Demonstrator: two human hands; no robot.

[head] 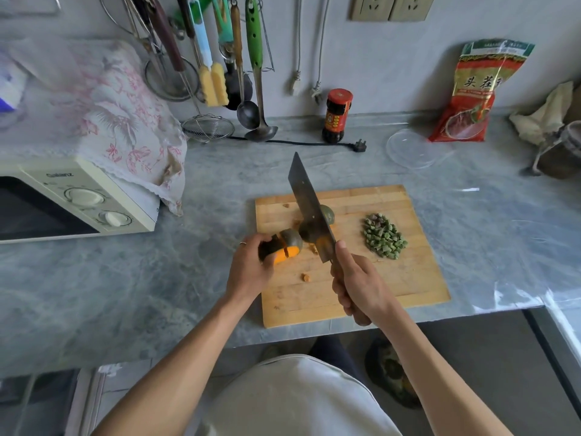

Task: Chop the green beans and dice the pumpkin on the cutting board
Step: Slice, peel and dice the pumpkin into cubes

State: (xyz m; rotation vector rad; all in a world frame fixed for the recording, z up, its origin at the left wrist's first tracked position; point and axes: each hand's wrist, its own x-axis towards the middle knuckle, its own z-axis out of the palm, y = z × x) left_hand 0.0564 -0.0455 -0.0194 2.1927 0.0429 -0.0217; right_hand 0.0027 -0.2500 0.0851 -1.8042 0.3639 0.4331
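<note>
On a wooden cutting board [371, 287] near the counter's front edge, the left hand [248, 265] clasps a pumpkin wedge [284, 248] at the board's left edge. The right hand [358, 287] grips a cleaver [309, 209] — blade raised just right of that wedge, long axis pointing away. Another pumpkin piece [306, 232] sits behind the blade; chopped green beans [384, 236] lie heaped toward the board's right side.

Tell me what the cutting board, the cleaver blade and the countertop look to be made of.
Cutting board: pale wood or bamboo, matte, joined strips showing. Cleaver blade: dull grey metal, likely steel, worn finish. Countertop: grey veined stone or stone-look surface, smooth with a slight sheen.
</note>
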